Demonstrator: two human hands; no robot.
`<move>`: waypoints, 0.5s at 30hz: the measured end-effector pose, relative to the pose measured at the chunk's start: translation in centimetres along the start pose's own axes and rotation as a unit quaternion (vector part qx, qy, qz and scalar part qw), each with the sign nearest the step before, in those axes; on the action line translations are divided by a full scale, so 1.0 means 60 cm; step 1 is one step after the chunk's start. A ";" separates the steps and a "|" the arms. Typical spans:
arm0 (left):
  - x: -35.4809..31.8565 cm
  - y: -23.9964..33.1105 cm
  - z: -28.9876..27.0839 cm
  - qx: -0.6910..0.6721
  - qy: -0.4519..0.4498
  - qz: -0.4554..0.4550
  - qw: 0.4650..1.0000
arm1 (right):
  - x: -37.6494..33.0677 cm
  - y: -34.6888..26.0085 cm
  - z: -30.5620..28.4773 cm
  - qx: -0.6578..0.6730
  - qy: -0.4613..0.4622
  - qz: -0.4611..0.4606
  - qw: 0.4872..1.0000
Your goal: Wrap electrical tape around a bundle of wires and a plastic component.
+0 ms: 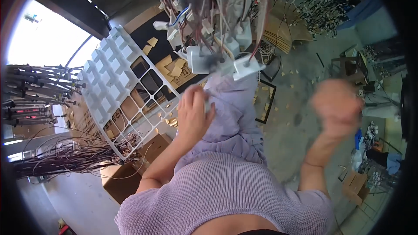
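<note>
My left hand (193, 111) is in front of my lap, its fingers bent and the thumb standing apart from them. I make out nothing held in it. Just beyond its fingertips hangs a bundle of thin wires (222, 15) with white plastic housings on their ends. One white housing (201, 61) is closest to this hand, and another white housing (247, 66) hangs to its right. Motion smears my right hand (337, 102), raised well out to the right above the floor, away from the wires. Its fingers are too blurred to read.
A white plastic tray (111, 74) with raised blocks and open cells leans at left. Dark cables (65, 159) stretch behind it, above a cardboard box (119, 180). Flat cardboard (281, 28) lies at the far side. Small yellowish pieces (263, 109) are scattered on the floor.
</note>
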State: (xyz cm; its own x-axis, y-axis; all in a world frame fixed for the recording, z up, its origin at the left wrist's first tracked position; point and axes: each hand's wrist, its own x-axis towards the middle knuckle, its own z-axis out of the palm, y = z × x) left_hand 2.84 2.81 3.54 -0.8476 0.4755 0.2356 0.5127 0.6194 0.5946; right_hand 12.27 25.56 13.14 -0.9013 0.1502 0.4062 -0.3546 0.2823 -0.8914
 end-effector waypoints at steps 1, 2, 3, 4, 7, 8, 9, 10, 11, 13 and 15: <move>0.002 0.009 0.011 -0.009 0.006 0.068 0.998 | 0.015 -0.009 -0.014 0.132 -0.029 -0.022 0.991; 0.002 0.019 0.025 -0.009 -0.016 0.097 0.995 | 0.028 -0.018 -0.021 0.274 -0.053 -0.045 0.959; -0.002 0.018 0.029 -0.026 -0.061 0.140 0.988 | 0.038 -0.022 -0.016 0.344 -0.096 -0.064 0.932; -0.011 0.021 0.039 -0.112 -0.057 0.169 0.978 | 0.040 -0.019 0.005 0.301 -0.182 -0.033 0.935; -0.016 -0.028 0.057 -0.356 -0.021 0.189 0.915 | 0.055 0.012 0.090 0.272 -0.355 0.183 0.876; -0.007 -0.055 0.065 -0.392 0.091 0.132 0.906 | 0.059 0.029 0.120 0.326 -0.340 0.227 0.852; 0.009 -0.084 0.078 -0.404 0.172 0.020 0.898 | 0.073 0.053 0.149 0.354 -0.329 0.254 0.838; 0.026 -0.114 0.089 -0.372 0.224 -0.055 0.899 | 0.085 0.073 0.170 0.373 -0.305 0.248 0.840; 0.062 -0.144 0.106 -0.298 0.255 -0.021 0.920 | 0.097 0.094 0.188 0.368 -0.291 0.245 0.848; 0.124 -0.183 0.130 -0.303 0.259 -0.012 0.917 | 0.114 0.122 0.202 0.351 -0.262 0.254 0.862; 0.163 -0.191 0.131 -0.287 0.198 -0.060 0.935 | 0.122 0.137 0.199 0.346 -0.233 0.261 0.871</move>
State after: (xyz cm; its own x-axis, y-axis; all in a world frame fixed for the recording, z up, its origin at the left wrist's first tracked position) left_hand -10.22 5.27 -7.04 -0.9371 0.0848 0.3387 0.3483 0.1621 0.9232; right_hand -0.19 17.65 6.39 -0.9306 -0.3586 -0.0736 0.2144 -0.3712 -0.9035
